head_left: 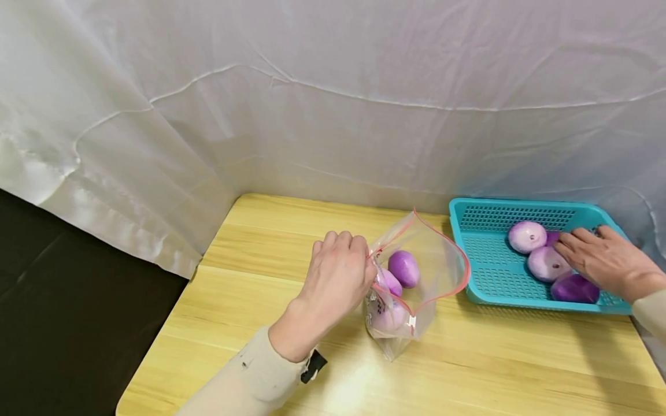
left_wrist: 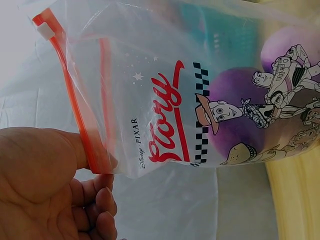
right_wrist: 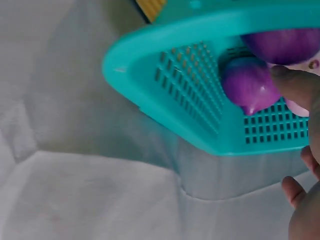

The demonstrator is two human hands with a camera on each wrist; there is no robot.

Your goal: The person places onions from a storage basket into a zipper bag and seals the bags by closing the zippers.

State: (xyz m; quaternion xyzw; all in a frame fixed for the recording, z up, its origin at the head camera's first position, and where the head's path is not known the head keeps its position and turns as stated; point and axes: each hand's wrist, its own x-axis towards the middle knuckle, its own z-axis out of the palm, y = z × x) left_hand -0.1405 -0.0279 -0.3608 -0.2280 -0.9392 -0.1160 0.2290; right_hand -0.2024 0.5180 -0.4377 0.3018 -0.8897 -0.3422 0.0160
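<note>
My left hand [head_left: 338, 263] pinches the red-trimmed edge of a clear slider zip bag [head_left: 439, 254], thumb against the curled fingers in the left wrist view. The bag stands on the table, its mouth spread wide, with a white slider [head_left: 412, 321] at the near side. Inside it lie several purple, onion-like pieces [head_left: 403, 269]. My right hand [head_left: 606, 260] reaches into a turquoise basket [head_left: 491, 283], over more such pieces. One digit [right_wrist: 295, 82] meets a purple piece with a pointed tip [right_wrist: 250, 85], the other fingers spread apart from it.
The basket sits at the table's right back, close to the bag, its raised rim [head_left: 525, 202] around the pieces. A pale cloth [head_left: 338, 138] hangs behind the wooden table [head_left: 234, 312]. Dark floor [head_left: 67, 300] shows at the left.
</note>
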